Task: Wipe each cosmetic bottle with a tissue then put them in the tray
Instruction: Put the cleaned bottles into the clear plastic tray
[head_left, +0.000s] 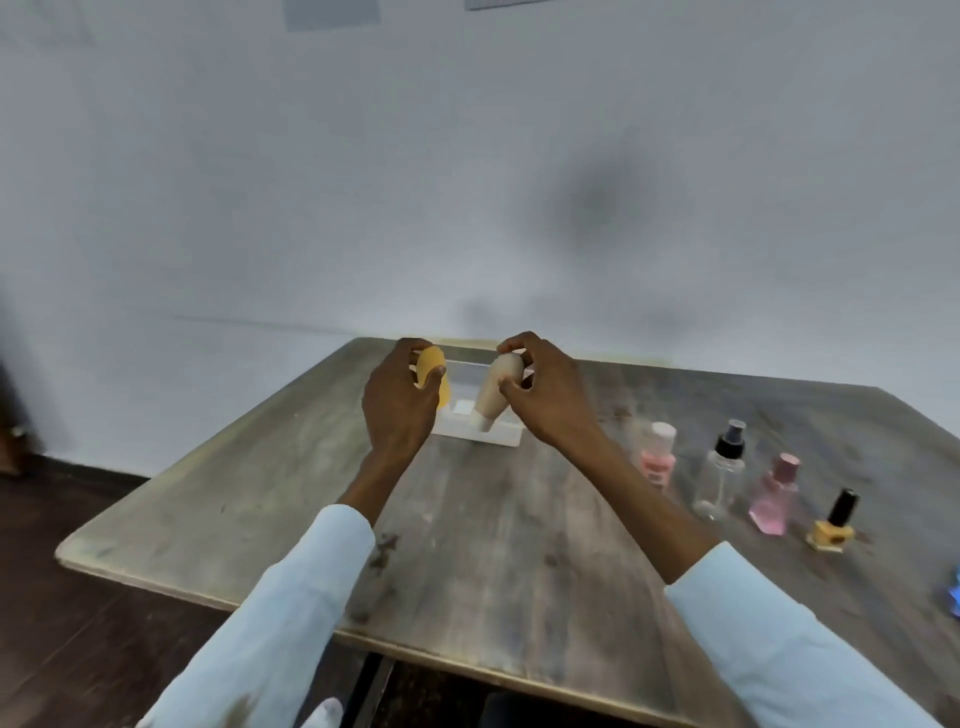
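Note:
My left hand (402, 400) grips a yellow bottle (434, 376) at the left end of the white tray (498, 436). My right hand (545, 395) pinches the rounded top of a beige bottle (496, 389), which leans with its lower end inside the tray. To the right on the table stand a pink bottle with a white cap (657, 454), a clear spray bottle with a black nozzle (722, 475), a pink bottle with a pink cap (776, 493) and a yellow nail polish bottle with a black cap (834, 522). No tissue is visible.
The worn grey wooden table (493, 545) stands against a pale wall. A blue object (953, 592) shows at the right edge of the view. Dark floor lies to the left of the table.

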